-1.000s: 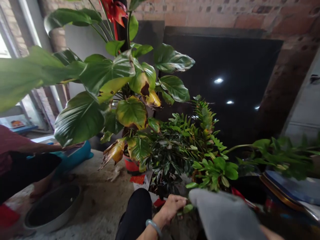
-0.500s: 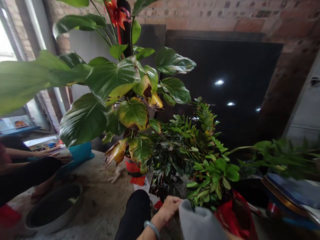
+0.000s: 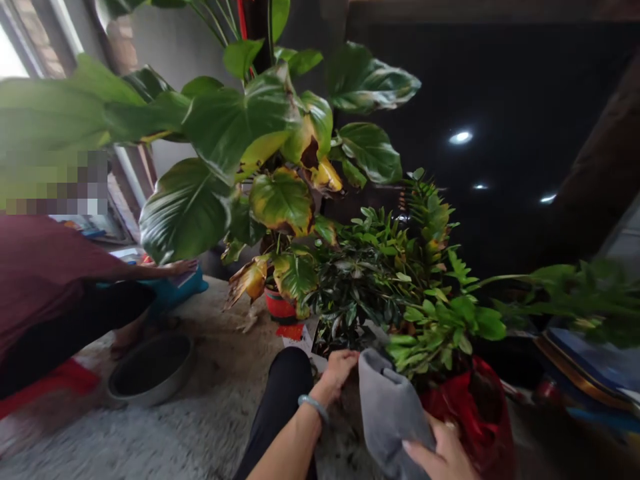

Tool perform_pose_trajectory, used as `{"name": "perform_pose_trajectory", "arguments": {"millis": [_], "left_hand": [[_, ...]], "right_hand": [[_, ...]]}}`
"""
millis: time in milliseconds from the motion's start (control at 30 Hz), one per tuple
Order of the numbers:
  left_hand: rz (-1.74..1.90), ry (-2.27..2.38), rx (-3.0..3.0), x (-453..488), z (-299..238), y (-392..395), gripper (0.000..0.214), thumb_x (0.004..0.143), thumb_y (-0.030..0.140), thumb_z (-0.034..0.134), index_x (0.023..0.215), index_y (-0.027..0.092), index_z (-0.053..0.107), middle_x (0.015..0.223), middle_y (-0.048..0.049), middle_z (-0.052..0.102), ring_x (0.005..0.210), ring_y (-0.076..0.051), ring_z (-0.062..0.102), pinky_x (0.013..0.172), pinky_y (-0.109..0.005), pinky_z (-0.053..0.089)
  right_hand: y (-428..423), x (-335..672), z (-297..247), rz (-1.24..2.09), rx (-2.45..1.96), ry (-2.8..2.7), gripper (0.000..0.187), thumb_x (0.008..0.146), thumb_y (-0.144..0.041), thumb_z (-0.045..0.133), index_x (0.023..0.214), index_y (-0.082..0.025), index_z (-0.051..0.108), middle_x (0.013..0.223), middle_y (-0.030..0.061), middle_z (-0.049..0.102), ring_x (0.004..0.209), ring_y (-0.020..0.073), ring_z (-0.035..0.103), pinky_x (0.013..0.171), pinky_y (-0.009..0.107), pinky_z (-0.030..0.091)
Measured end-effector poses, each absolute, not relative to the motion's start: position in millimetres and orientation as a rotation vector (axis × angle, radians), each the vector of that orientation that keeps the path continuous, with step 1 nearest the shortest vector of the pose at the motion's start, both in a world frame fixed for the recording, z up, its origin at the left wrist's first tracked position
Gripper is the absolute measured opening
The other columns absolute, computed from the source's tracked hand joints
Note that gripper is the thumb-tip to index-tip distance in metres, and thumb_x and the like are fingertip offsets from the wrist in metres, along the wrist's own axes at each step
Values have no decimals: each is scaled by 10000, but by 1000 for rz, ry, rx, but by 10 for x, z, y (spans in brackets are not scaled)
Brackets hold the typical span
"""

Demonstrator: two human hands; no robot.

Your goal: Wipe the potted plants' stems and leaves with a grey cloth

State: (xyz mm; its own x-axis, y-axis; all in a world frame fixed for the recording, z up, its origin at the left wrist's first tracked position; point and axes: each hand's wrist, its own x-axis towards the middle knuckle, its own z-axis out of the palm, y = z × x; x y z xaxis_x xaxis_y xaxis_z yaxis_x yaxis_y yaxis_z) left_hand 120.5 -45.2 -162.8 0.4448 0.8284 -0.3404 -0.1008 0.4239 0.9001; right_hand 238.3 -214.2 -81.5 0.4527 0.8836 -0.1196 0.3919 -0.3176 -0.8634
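Observation:
My left hand (image 3: 339, 369), with a pale bangle on the wrist, is closed on the rim of a dark plant pot (image 3: 350, 413) at the bottom centre. A grey cloth (image 3: 387, 413) is gripped in my right hand (image 3: 443, 455), just right of the left hand and pressed against the pot. A leafy green plant (image 3: 390, 287) rises from the pot right above both hands. A red wrapped pot (image 3: 473, 410) sits just right of the cloth.
A tall large-leaved plant (image 3: 235, 133) in a red pot (image 3: 280, 307) stands behind. A metal basin (image 3: 150, 370) lies on the concrete floor at left. Another person in a maroon top (image 3: 45, 267) leans in from the left, reaching to a teal object (image 3: 187, 283).
The view tilted down and nearer. My right hand came into view holding the cloth, which dropped lower beside the pot. The person at left leaned further in.

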Motion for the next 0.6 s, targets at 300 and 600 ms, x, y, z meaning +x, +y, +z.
{"name": "perform_pose_trajectory", "arguments": {"millis": [300,600], "left_hand": [[1193,1063,368,774,-1371,-77,176,593,68,644,691,185,556,569,57,513,561,-99,532,557,-209,436],[1213,831,311,753,-1448,33,335,587,339,739,871,190,642,893,-43,660,725,-154,589,589,-244,442]], "right_hand": [[-1635,2463,-78,252,-1872,-639,522,556,-531,656,888,-133,712,933,170,770,953,361,699,795,389,554],[-1674,1860,-73,739,-1734,-1391,283,616,-356,583,781,-182,733,783,91,770,754,286,708,712,343,561]]}}
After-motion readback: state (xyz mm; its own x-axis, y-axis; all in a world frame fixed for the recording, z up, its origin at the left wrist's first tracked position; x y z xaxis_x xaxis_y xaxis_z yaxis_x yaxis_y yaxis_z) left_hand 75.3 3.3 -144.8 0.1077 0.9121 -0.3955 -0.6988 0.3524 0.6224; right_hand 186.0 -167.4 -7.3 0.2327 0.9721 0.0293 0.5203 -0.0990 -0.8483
